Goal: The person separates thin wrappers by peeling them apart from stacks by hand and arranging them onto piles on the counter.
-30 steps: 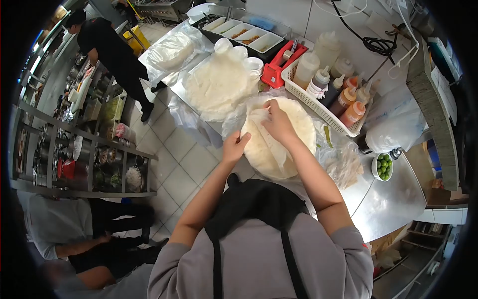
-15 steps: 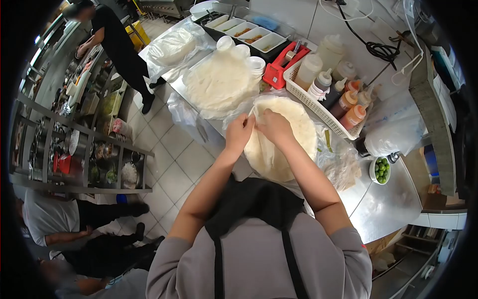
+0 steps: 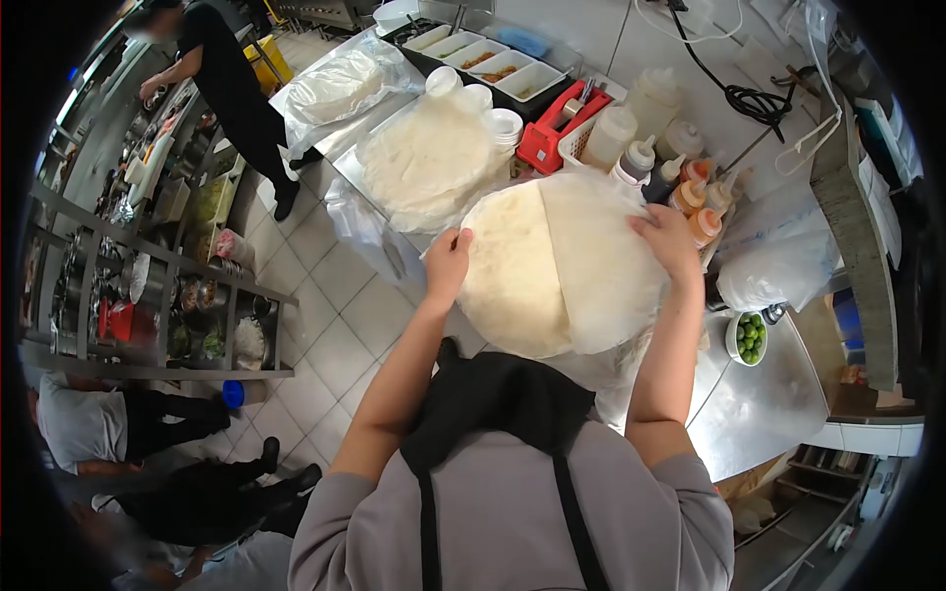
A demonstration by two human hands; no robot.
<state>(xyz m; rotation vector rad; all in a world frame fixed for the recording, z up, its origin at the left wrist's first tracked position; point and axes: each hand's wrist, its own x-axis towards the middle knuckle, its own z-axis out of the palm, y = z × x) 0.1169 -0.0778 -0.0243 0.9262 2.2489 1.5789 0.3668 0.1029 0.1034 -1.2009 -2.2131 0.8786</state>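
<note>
A thin translucent round sheet (image 3: 601, 266) is stretched to the right over a stack of pale round flatbreads (image 3: 512, 271). My right hand (image 3: 670, 236) pinches the sheet's right edge, lifted near the bottles. At the stack's left edge, my left hand (image 3: 448, 261) is closed on something white and thin, too small to make out. Beyond the left hand lies another pile of thin pale sheets (image 3: 429, 163) on the steel table. The surface under the stack is mostly hidden.
A white basket (image 3: 574, 146) of sauce bottles, a red tape dispenser (image 3: 552, 133), topping trays (image 3: 493, 67) and stacked white cups (image 3: 505, 126) line the back. A bowl of limes (image 3: 751, 340) is right. Plastic bags (image 3: 345, 89) lie left. Other people stand left.
My hands have moved apart, the right one to the right, drawing the thin sheet out across the stack and over the basket's near side. The person at upper left has shifted an arm.
</note>
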